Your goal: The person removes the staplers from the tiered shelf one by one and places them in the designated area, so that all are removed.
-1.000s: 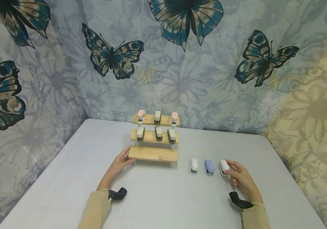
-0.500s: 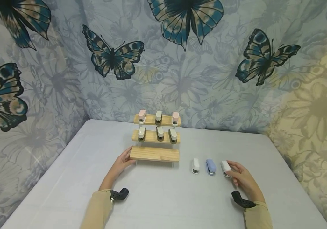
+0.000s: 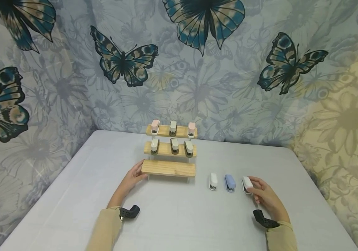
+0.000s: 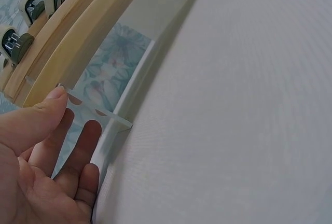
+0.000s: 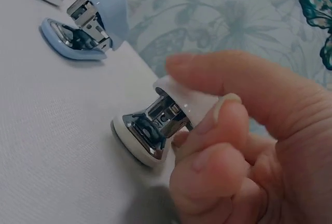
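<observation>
My left hand (image 3: 134, 176) grips the left end of a three-tier wooden display stand (image 3: 168, 168), at its lowest shelf. In the left wrist view the thumb rests at the top of the stand's clear side support (image 4: 98, 107), with the fingers along its outer side. My right hand (image 3: 265, 195) pinches a white mini stapler (image 3: 246, 184) between thumb and fingers. The right wrist view shows this stapler's pale base (image 5: 140, 141) low over the white tabletop, its front towards the camera. A blue mini stapler (image 3: 230, 183) and another white stapler (image 3: 213, 181) stand to its left.
On the middle shelf (image 3: 164, 150) sit three cream-topped staplers. The top shelf (image 3: 164, 130) bears two pink staplers and a pale one (image 3: 173, 128) between them. A butterfly-patterned backdrop (image 3: 204, 90) rises behind the white table (image 3: 179, 216).
The white stapler and my right hand have shifted very slightly towards me. My left hand keeps its place at the stand.
</observation>
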Demonstrator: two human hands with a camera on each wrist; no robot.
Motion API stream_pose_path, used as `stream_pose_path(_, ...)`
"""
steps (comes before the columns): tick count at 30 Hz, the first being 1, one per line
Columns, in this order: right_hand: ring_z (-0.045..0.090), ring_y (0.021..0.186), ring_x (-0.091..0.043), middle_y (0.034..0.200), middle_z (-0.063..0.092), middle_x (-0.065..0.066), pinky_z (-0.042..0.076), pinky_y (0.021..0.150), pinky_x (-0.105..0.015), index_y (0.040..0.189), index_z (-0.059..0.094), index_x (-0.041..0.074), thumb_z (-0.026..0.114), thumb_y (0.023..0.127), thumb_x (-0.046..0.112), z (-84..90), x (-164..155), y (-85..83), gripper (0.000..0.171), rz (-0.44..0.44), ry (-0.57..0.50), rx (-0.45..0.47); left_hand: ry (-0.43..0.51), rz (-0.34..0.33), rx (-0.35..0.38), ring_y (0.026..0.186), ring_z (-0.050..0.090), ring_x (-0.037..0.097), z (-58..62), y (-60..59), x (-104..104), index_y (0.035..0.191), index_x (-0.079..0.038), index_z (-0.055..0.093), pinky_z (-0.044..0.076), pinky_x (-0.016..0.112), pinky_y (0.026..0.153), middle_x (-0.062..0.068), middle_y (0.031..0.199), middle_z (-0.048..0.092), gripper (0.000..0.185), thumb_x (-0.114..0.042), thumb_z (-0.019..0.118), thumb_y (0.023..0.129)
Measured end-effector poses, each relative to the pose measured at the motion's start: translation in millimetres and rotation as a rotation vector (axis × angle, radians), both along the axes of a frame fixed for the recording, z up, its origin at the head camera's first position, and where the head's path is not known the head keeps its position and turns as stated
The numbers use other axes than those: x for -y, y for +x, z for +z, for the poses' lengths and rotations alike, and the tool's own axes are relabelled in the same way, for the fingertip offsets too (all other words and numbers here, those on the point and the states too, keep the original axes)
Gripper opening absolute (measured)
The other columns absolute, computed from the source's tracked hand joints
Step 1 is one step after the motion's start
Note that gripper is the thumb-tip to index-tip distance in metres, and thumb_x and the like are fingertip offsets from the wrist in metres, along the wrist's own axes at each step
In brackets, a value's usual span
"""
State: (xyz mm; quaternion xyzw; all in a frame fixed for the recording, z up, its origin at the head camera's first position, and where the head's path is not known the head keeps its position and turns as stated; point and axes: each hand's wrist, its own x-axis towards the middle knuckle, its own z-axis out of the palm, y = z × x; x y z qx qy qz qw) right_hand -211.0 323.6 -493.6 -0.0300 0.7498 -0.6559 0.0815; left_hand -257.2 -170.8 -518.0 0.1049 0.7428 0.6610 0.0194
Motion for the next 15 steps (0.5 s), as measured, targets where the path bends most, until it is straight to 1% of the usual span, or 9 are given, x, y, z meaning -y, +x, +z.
stream_pose_path(2, 0.037, 0.042, -0.005, 0.126, 0.015, -0.017, 0.036, 0.035, -0.02, 0.12, 0.022, 0.003, 0.053, 0.076, 0.012, 4.4, -0.3, 0.9, 0.055, -0.02, 0.027, -0.025, 0.007, -0.002, 0.001, 0.102, 0.037, 0.013, -0.3, 0.5, 0.2, 0.123, -0.02, 0.026, 0.031, 0.029, 0.082, -0.002, 0.121, 0.032, 0.066, -0.025, 0.061, 0.067)
stream_pose_path(4, 0.037, 0.042, -0.007, 0.127, 0.013, -0.015, 0.036, 0.035, -0.022, 0.121, 0.023, 0.005, 0.051, 0.077, 0.014, 13.1, -0.2, 2.8, 0.053, -0.038, 0.039, -0.071, 0.015, -0.011, -0.001, 0.102, 0.037, 0.013, -0.3, 0.3, -0.2, 0.123, -0.019, 0.026, 0.032, 0.029, 0.082, -0.001, 0.121, 0.033, 0.066, -0.025, 0.061, 0.067)
stream_pose_path(6, 0.036, 0.041, -0.009, 0.127, 0.016, -0.013, 0.036, 0.034, -0.026, 0.122, 0.024, 0.008, 0.049, 0.079, 0.014, 19.2, -1.3, 2.1, 0.05, -0.052, 0.058, -0.139, 0.021, -0.019, -0.003, 0.102, 0.037, 0.012, -0.2, -0.4, -1.2, 0.123, -0.02, 0.027, 0.032, 0.028, 0.082, -0.001, 0.121, 0.033, 0.065, -0.024, 0.061, 0.067)
stream_pose_path(7, 0.036, 0.04, -0.01, 0.127, 0.016, -0.012, 0.035, 0.033, -0.028, 0.123, 0.025, 0.008, 0.048, 0.079, 0.013, 18.4, -3.0, -1.3, 0.049, -0.04, 0.045, -0.19, 0.023, -0.025, -0.004, 0.102, 0.037, 0.013, 0.0, -0.9, -1.7, 0.123, -0.02, 0.026, 0.032, 0.028, 0.082, -0.001, 0.121, 0.033, 0.065, -0.023, 0.061, 0.068)
stream_pose_path(9, 0.035, 0.038, -0.013, 0.127, 0.019, -0.009, 0.033, 0.031, -0.031, 0.123, 0.026, 0.009, 0.046, 0.08, 0.008, 11.5, -4.5, -11.4, 0.048, -0.003, -0.011, -0.275, 0.018, -0.04, -0.011, 0.103, 0.036, 0.014, 0.1, -1.7, -1.8, 0.124, -0.019, 0.025, 0.031, 0.029, 0.082, 0.001, 0.122, 0.031, 0.064, -0.022, 0.06, 0.069)
stream_pose_path(11, 0.034, 0.036, -0.016, 0.126, 0.022, -0.005, 0.031, 0.029, -0.033, 0.123, 0.026, 0.011, 0.046, 0.08, 0.007, -1.4, -1.7, -25.4, 0.048, 0.024, -0.028, -0.328, 0.012, -0.047, -0.02, 0.104, 0.034, 0.015, 0.1, -2.1, -1.0, 0.124, -0.018, 0.023, 0.029, 0.031, 0.084, 0.002, 0.123, 0.03, 0.064, -0.019, 0.058, 0.071)
stream_pose_path(13, 0.033, 0.034, -0.018, 0.126, 0.023, -0.002, 0.028, 0.026, -0.033, 0.123, 0.028, 0.014, 0.047, 0.079, 0.009, -14.2, 7.6, -39.7, 0.048, 0.059, -0.05, -0.342, 0.009, -0.047, -0.021, 0.105, 0.033, 0.016, 0.5, -1.7, 0.6, 0.125, -0.017, 0.023, 0.027, 0.032, 0.085, 0.003, 0.123, 0.029, 0.064, -0.017, 0.058, 0.071)
stream_pose_path(15, 0.033, 0.034, -0.02, 0.125, 0.025, 0.001, 0.028, 0.026, -0.034, 0.122, 0.029, 0.018, 0.049, 0.079, 0.012, -19.6, 25.1, -49.4, 0.048, 0.069, -0.016, -0.324, 0.003, -0.04, -0.02, 0.106, 0.032, 0.016, 0.8, -1.6, 2.0, 0.125, -0.016, 0.023, 0.025, 0.034, 0.086, 0.003, 0.123, 0.029, 0.065, -0.018, 0.058, 0.071)
